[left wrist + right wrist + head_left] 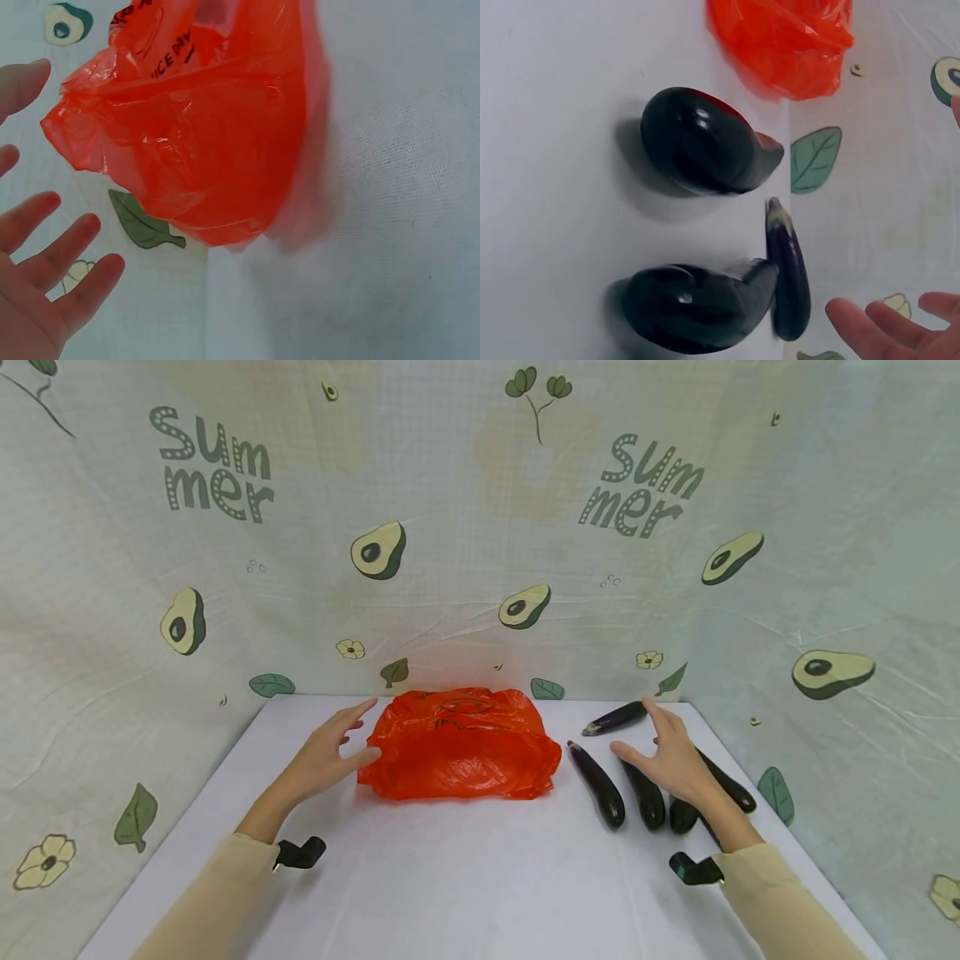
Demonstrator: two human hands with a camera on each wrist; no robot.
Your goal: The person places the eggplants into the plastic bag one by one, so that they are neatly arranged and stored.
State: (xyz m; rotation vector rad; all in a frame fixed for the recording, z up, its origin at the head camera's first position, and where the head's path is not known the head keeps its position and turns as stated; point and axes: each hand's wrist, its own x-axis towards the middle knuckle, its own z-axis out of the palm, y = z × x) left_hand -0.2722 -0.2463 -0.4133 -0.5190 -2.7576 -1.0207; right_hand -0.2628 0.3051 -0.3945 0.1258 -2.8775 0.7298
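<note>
A crumpled red plastic bag (465,752) with dark print lies at the back middle of the white table. My left hand (330,756) is at the bag's left side, fingers spread and holding nothing; in the left wrist view the fingers (79,296) stand apart from the bag (202,142). On the right, several dark purple eggplants lie on the table, one of them (598,785) nearest the bag. My right hand (670,760) hovers over that group with thumb and fingers parted, holding nothing. It partly hides the eggplants beneath it. Another eggplant (615,718) lies crosswise behind.
A pale cloth (450,485) printed with avocados, leaves and lettering hangs behind the table and along both sides. The white tabletop (465,877) stretches in front of the bag. Each wrist wears a black camera mount, such as the left one (302,853).
</note>
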